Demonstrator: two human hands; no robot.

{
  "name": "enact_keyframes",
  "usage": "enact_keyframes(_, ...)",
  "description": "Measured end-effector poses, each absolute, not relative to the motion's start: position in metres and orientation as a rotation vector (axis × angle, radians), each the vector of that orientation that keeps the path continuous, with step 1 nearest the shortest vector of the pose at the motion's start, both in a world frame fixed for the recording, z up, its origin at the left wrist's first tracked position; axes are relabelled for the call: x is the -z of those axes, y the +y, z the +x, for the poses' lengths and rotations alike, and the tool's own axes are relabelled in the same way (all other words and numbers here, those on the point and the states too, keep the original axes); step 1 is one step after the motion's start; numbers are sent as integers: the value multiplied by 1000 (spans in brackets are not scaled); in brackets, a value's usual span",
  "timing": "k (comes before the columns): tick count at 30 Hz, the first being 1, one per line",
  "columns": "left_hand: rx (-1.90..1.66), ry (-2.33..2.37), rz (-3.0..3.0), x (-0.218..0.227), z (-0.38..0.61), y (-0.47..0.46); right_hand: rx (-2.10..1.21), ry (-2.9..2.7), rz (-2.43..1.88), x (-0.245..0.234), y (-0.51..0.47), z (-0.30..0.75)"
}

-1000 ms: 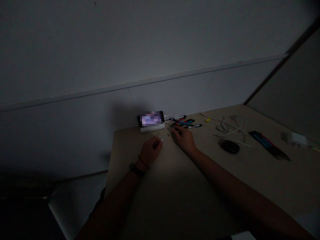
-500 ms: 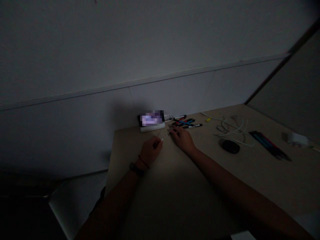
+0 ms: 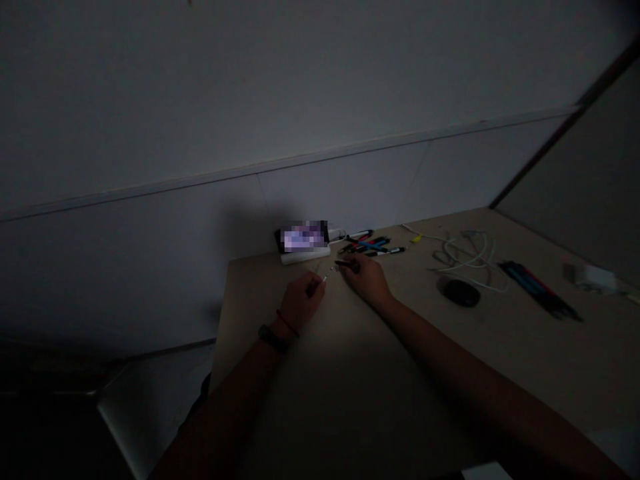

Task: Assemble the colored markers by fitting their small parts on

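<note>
One phone [image 3: 304, 236] lies on one white power bank [image 3: 305, 257]. Just right of the phone sits a loose group of pens [image 3: 373, 247], at least four, though the exact count is hard to tell in the dim light. Farther right of the phone are one coiled white cable [image 3: 467, 257], one dark computer mouse [image 3: 461, 293], a second bundle of pens [image 3: 540, 291] and one white plug adapter [image 3: 595, 279].

All of this rests on a pale wooden desk [image 3: 260, 313] set against a grey panelled wall [image 3: 300, 100], in a dark room.

In front of the phone, the left hand [image 3: 301, 303] is closed around a thin silver-tipped pen part [image 3: 325, 277]. The right hand [image 3: 366, 279] is half curled, its fingers pinching a dark pen part [image 3: 346, 265].
</note>
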State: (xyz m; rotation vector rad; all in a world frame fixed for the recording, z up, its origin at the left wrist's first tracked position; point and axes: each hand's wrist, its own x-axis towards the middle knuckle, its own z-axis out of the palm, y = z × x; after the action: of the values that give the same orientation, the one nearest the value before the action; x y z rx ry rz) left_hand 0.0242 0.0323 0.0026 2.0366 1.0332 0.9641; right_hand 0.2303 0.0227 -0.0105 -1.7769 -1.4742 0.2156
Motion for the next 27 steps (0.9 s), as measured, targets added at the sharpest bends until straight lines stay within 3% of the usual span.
enact_keyframes(9, -959, 1043, 2024, -3, 25, 32, -161, -1399, -1657, 11, 24, 231)
enact_keyframes(20, -934, 1042, 2046, -5, 24, 31, -487, -1483, -1324, 0, 5, 203)
enact_keyframes(27, -940, 1040, 2035, -3, 25, 31, -480, -1516, -1348, -2, 2, 198)
